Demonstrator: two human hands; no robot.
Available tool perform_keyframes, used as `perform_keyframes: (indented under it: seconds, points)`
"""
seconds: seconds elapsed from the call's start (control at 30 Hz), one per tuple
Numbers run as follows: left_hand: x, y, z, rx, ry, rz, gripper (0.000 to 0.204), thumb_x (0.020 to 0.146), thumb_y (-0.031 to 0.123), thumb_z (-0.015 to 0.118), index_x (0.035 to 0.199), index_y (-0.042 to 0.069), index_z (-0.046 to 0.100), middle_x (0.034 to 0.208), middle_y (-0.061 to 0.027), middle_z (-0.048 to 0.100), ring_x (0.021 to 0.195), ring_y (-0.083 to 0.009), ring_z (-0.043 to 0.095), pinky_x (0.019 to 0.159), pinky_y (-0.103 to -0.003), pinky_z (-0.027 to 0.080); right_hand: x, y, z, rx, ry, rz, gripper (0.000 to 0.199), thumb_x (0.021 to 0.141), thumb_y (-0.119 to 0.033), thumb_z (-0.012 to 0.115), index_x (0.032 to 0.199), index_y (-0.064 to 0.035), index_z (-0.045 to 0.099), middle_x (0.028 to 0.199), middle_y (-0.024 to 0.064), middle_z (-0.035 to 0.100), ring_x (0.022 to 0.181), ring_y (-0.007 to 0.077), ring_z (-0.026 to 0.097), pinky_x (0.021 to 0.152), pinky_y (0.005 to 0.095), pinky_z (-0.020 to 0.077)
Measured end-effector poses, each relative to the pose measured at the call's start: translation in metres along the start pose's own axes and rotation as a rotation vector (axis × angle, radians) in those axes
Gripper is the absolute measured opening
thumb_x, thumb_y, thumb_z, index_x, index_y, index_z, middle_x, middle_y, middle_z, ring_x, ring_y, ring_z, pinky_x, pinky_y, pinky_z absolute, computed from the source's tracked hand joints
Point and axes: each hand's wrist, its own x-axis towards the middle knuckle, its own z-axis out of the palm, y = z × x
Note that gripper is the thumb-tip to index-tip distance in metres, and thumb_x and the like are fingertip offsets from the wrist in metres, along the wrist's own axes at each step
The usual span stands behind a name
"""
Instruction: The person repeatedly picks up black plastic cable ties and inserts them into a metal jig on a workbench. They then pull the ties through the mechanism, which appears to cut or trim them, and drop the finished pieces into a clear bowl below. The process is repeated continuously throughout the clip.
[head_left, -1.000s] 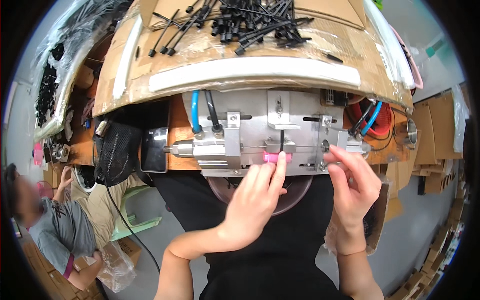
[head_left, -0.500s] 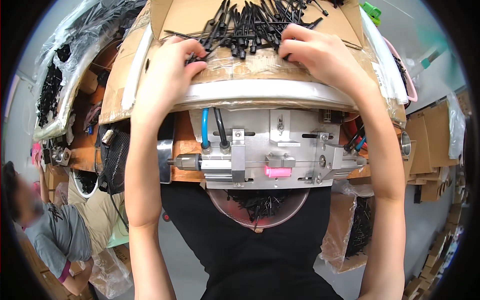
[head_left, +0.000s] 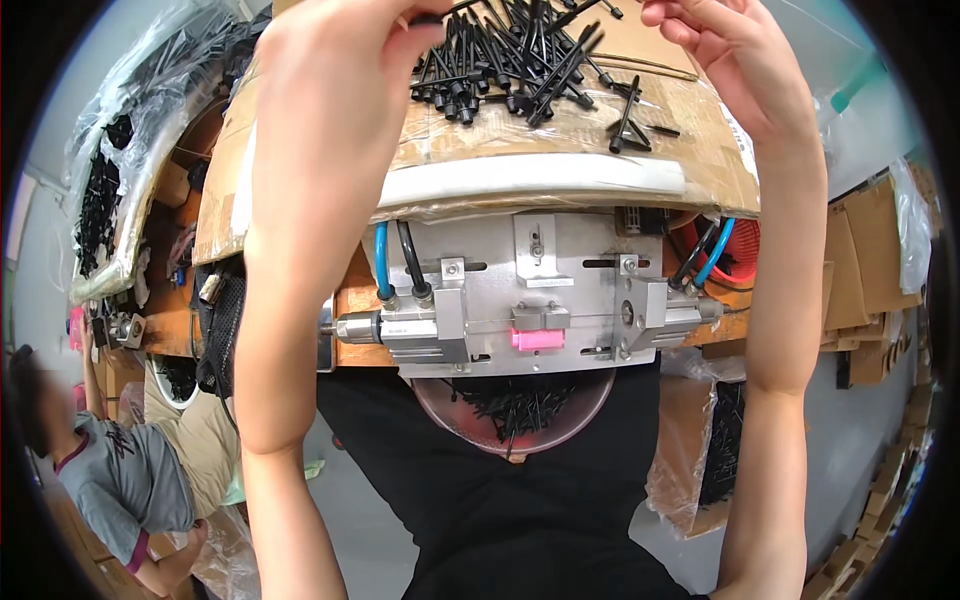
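A loose pile of black plastic rod-shaped parts with thicker collar ends (head_left: 470, 75) lies on the brown cardboard at the far side. My left hand (head_left: 335, 90) is raised over the pile's left side, its fingertips pinching a dark piece that looks like one of these parts. My right hand (head_left: 750, 70) is up at the far right, fingers curled and partly cut off by the upper edge; what they hold, if anything, is hidden. A few of the black parts (head_left: 628, 120) lie apart, nearer to me. Below the cardboard sits a metal fixture (head_left: 490, 250) with a pink block (head_left: 538, 340).
Blue air hoses (head_left: 382, 262) rise from the fixture's sides. A bowl (head_left: 600, 400) of black parts sits beneath it, by my lap. At right are a red basket (head_left: 742, 250) and a plastic-lined carton (head_left: 680, 470). A co-worker (head_left: 130, 480) sits at the left.
Both hands have left the pile's near edge and moved up and away, the right one also outward. The pile has spread, with a few parts now lying separately at its right.
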Motion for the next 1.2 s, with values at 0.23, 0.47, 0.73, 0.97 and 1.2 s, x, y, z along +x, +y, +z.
perform_keyframes:
  seconds: [0.23, 0.47, 0.73, 0.97, 1.2]
  points:
    - [-0.148, 0.087, -0.007, -0.168, -0.125, -0.228, 0.074, 0.065, -0.01, 0.077, 0.135, -0.001, 0.055, 0.088, -0.0077, 0.059, 0.076, -0.0197, 0.054, 0.07, -0.034, 0.048, -0.055, -0.01, -0.048, 0.588, 0.117, 0.221, 0.018, 0.099, -0.014, 0.058, 0.107, 0.0021, 0.059, 0.092, 0.0119, 0.068, 0.075, 0.0157, 0.07, 0.057, 0.0171, 0.0576]
    - [-0.215, 0.135, 0.028, -0.184, -0.479, -0.259, 0.073, 0.073, -0.001, 0.074, 0.141, -0.004, 0.045, 0.097, -0.0096, 0.054, 0.086, -0.0254, 0.052, 0.079, -0.037, 0.043, -0.083, -0.003, -0.011, 0.44, 0.405, 0.008, 0.019, 0.098, -0.016, 0.061, 0.097, 0.0024, 0.065, 0.085, 0.0131, 0.07, 0.069, 0.018, 0.07, 0.059, 0.0206, 0.0587]
    - [-0.211, 0.137, 0.036, -0.094, -0.506, -0.178, 0.069, 0.074, -0.002, 0.064, 0.14, -0.007, 0.044, 0.092, -0.0086, 0.049, 0.083, -0.022, 0.051, 0.078, -0.034, 0.045, -0.141, 0.006, -0.058, 0.202, 0.243, -0.087, 0.036, 0.101, -0.016, 0.055, 0.128, 0.006, 0.05, 0.114, 0.0168, 0.062, 0.105, 0.0223, 0.06, 0.096, 0.0298, 0.0495]
    - [-0.202, 0.125, 0.028, -0.145, -0.544, -0.179, 0.069, 0.074, -0.002, 0.061, 0.14, -0.008, 0.043, 0.09, -0.0082, 0.048, 0.083, -0.0208, 0.051, 0.079, -0.031, 0.047, -0.186, 0.018, 0.026, -0.256, 0.298, -0.174, 0.018, 0.09, 0.006, 0.058, 0.107, 0.0019, 0.054, 0.098, 0.0218, 0.067, 0.073, 0.0157, 0.062, 0.058, 0.0216, 0.0481]
    - [-0.101, -0.014, 0.006, 0.057, -0.105, -0.302, 0.02, 0.091, 0.005, 0.058, 0.111, 0.004, 0.062, 0.102, -0.0123, 0.06, 0.097, -0.0312, 0.056, 0.088, -0.04, 0.044, -0.271, 0.072, 0.089, -0.684, -0.008, -0.049, 0.061, 0.071, 0.014, 0.072, 0.13, 0.0079, 0.056, 0.091, 0.016, 0.068, 0.07, 0.0227, 0.065, 0.063, 0.0321, 0.0537]
